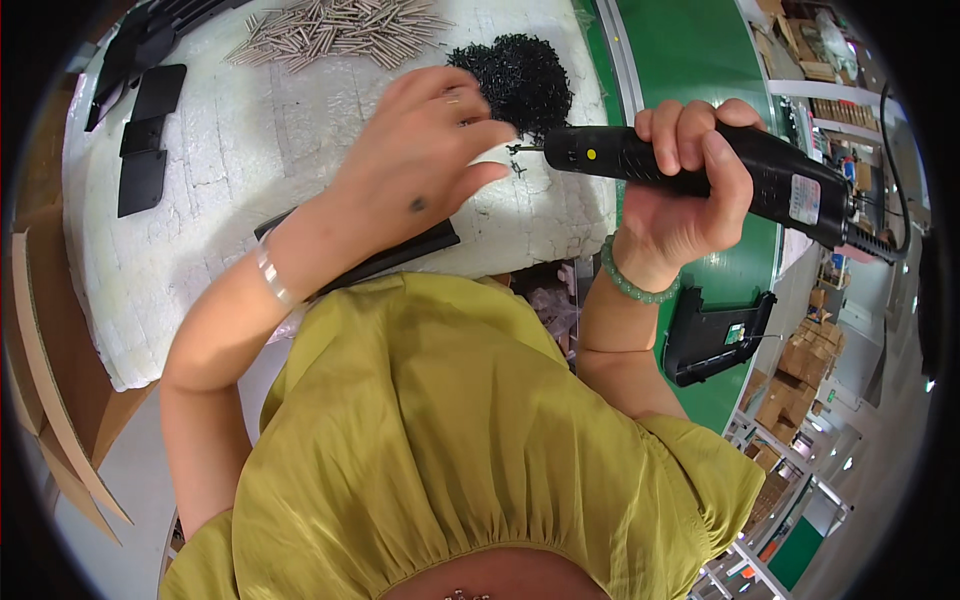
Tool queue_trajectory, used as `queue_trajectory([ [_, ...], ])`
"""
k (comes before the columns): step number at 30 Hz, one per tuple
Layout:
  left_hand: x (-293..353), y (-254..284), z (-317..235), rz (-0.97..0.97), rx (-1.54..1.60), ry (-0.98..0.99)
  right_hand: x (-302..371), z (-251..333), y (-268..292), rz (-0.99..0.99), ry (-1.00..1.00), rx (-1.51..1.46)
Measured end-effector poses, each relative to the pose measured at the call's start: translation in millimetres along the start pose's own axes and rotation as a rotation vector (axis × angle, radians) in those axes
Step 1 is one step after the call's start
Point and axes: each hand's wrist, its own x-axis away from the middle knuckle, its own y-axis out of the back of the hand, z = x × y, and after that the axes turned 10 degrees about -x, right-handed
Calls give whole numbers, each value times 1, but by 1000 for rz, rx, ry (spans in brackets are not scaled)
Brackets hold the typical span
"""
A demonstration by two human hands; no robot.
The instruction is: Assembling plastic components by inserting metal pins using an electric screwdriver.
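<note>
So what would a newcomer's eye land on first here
Probably the black corded tool gripped in the right hand, right of centre. Next, two heaps toward the top of the white work surface: slim metallic rods and, to their right, tiny black pieces.

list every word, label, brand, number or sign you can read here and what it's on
Nothing is clear enough to quote.
Pale label on the black corded screwdriver: print too small to read.
Yellow dot on the same screwdriver: no lettering visible.
</note>
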Motion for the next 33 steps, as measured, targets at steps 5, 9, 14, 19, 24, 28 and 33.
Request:
queue_trajectory([
  [5, -22, -30, 9, 11, -34, -93, -2, 6, -2, 37, 49, -79],
  [9, -21, -37, 19, -97, 61, -14, -6, 13, 1, 34, 89, -109],
  [14, -24, -38, 21, -118, 103, 15, -8, 14, -3, 62, 119, -145],
  [19, -24, -38, 24, -78, 197, 73, -8, 13, -10, 54, 135, -124],
  [24, -22, -20, 17, 57, 615, 425, -9, 19, -6, 124, 176, -185],
  [28, -18, -4, 2, 15, 1330, 859, -7, 23, -12, 234, 204, -290],
  [33, -2, 2, -4, -21, 1848, 889, -1, 25, -26, 355, 198, -327],
])
